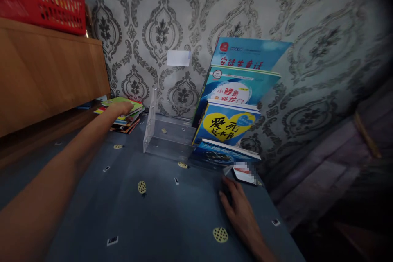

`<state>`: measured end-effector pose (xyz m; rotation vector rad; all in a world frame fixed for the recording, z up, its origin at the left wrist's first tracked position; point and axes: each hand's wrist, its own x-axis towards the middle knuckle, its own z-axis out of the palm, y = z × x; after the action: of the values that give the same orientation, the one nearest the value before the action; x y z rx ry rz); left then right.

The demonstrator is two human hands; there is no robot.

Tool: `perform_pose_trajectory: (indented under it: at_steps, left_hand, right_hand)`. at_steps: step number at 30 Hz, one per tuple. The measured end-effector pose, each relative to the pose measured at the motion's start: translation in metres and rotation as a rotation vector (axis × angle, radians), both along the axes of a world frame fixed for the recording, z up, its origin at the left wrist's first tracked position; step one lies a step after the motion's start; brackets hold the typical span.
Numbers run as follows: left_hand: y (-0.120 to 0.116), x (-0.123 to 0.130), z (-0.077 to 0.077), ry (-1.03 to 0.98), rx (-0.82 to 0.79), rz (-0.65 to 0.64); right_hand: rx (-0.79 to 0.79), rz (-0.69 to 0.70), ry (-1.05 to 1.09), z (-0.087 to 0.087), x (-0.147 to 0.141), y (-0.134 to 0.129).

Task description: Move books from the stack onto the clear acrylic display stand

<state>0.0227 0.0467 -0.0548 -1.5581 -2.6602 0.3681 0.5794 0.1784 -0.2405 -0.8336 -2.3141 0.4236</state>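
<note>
My left hand (123,109) reaches to the far left and lies on a small stack of thin books (124,123). Its bunched fingers are closed at the top green book (118,101); their tips are partly hidden. My right hand (238,204) rests on the blue cloth, thumb and fingers apart, with no object visible in its grasp. Just beyond its fingertips are a small pale corner and a phone-like item (245,172) with a blurred screen. A clear stepped book rack (166,141) stands between the hands. Several picture books (229,125) stand in tiers on its right side.
A wooden cabinet (52,73) rises at the left with a red perforated basket (58,4) on top. Patterned wallpaper (159,20) bearing a white label (178,58) backs the rack. The cloth-covered surface (166,221) ends at the right beside draped fabric (331,172).
</note>
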Motion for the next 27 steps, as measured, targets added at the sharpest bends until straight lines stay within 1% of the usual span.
perform_pose_trajectory:
  at_steps: [3, 6, 9, 13, 16, 19, 22, 27]
  left_hand:
    - [0.0, 0.015, 0.002, 0.033, -0.053, 0.045]
    - [-0.001, 0.027, 0.002, 0.075, -0.058, 0.052]
    - [-0.007, 0.033, -0.001, 0.109, -0.055, 0.061]
    - [-0.025, 0.028, -0.004, 0.146, -0.028, 0.103]
    - [-0.043, 0.019, -0.004, 0.157, -0.024, 0.153]
    - [-0.054, 0.013, -0.003, 0.15, -0.006, 0.192]
    - [-0.056, 0.012, -0.008, 0.145, 0.04, 0.224]
    - [-0.053, 0.019, -0.025, 0.177, 0.12, 0.258]
  right_hand:
    - [0.017, 0.002, -0.002, 0.001, 0.0, -0.001]
    - [0.029, 0.012, -0.003, 0.001, 0.0, -0.002]
    - [0.031, 0.007, 0.002, 0.0, 0.0, -0.002]
    - [0.032, 0.008, -0.001, -0.001, -0.001, -0.001]
    - [0.032, 0.023, -0.011, 0.0, -0.001, 0.0]
    - [0.038, 0.022, -0.011, 0.001, -0.001, -0.001]
    - [0.036, 0.02, -0.015, 0.002, -0.002, -0.001]
    - [0.023, 0.006, -0.009, 0.001, -0.003, 0.0]
